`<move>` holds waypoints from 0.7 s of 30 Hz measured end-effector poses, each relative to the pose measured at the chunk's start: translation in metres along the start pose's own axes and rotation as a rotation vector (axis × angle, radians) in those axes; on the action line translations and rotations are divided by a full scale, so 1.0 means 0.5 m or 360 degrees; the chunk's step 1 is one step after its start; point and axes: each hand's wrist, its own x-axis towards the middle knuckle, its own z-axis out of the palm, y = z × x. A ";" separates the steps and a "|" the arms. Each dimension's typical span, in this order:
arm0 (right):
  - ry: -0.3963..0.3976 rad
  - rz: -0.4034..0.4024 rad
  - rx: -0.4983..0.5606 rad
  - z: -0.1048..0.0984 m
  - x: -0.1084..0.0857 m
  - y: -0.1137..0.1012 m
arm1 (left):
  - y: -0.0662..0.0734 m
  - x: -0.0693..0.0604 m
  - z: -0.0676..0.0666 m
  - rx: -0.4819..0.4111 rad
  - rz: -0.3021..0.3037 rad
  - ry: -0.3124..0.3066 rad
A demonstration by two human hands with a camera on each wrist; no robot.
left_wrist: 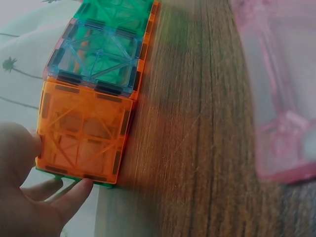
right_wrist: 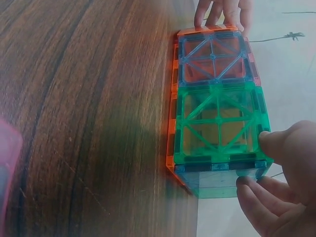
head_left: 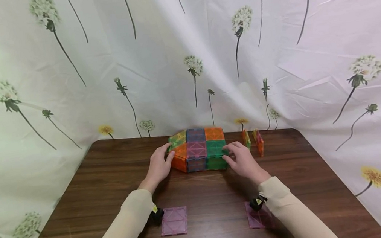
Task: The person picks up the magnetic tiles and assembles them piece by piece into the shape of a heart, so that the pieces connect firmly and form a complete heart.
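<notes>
A block built of coloured magnetic tiles (head_left: 196, 149) stands at the back middle of the table, with a pointed left end. Its front has orange (left_wrist: 84, 133), blue (left_wrist: 98, 57) and green (right_wrist: 219, 121) square tiles. My left hand (head_left: 159, 164) grips the left end, thumb at the top edge and fingers on the angled end. At the opposite end my right hand (head_left: 243, 161) holds the corner beside the green tile, thumb on its upper edge and fingers against the end face. Parts of the fingertips are hidden behind the block.
Nearer the front lie a purple square tile (head_left: 173, 221) and another purple tile (head_left: 255, 219), partly covered by the right wrist camera. Two small groups of upright tiles, one yellow-green (head_left: 247, 139) and one orange-red (head_left: 259, 143), stand right of the block. A flowered cloth (head_left: 173, 79) hangs behind the table.
</notes>
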 end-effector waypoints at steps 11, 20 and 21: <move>0.0000 0.0007 0.0042 -0.004 0.001 0.014 | -0.011 -0.022 -0.018 0.0003 0.0003 -0.0048; 0.0223 0.0168 -0.0111 -0.045 -0.005 0.082 | -0.017 -0.095 -0.065 0.0110 0.0031 -0.0262; 0.0247 0.0197 -0.0150 -0.049 -0.005 0.090 | -0.016 -0.106 -0.068 0.0112 0.0077 -0.0316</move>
